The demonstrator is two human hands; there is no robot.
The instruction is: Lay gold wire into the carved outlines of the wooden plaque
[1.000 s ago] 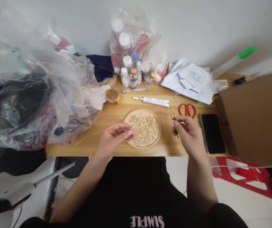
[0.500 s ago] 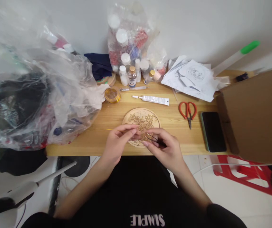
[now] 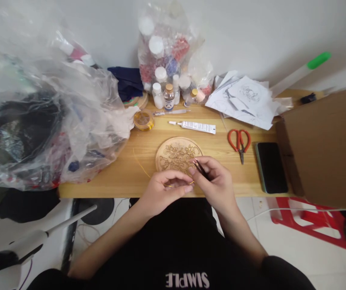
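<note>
My left hand [image 3: 168, 191] pinches a thin gold wire [image 3: 141, 166] in front of the round wooden plaque. One end of the wire trails away to the left over the table, and a short piece shows between my thumb and fingers. In my right hand [image 3: 215, 181] is a pair of dark tweezers [image 3: 201, 168], tips pointing up and left over the plaque's right side. The wooden plaque [image 3: 160, 161] lies flat on the table and bears a floral pattern in raised gold lines. My hands cover its near edge.
Behind the plaque lie a white glue tube [image 3: 198, 127], a spool of gold wire [image 3: 143, 121] and a pen [image 3: 173, 112]. Red-handled pliers [image 3: 239, 141], a phone [image 3: 271, 167] and a cardboard box [image 3: 326, 149] are on the right. Bottles [image 3: 168, 98], papers [image 3: 245, 98] and plastic bags [image 3: 94, 96] surround the back and left.
My left hand has moved down and right, nearer the table's front edge. My right hand has shifted slightly, its tweezers now angled up. More of the plaque and wire shows.
</note>
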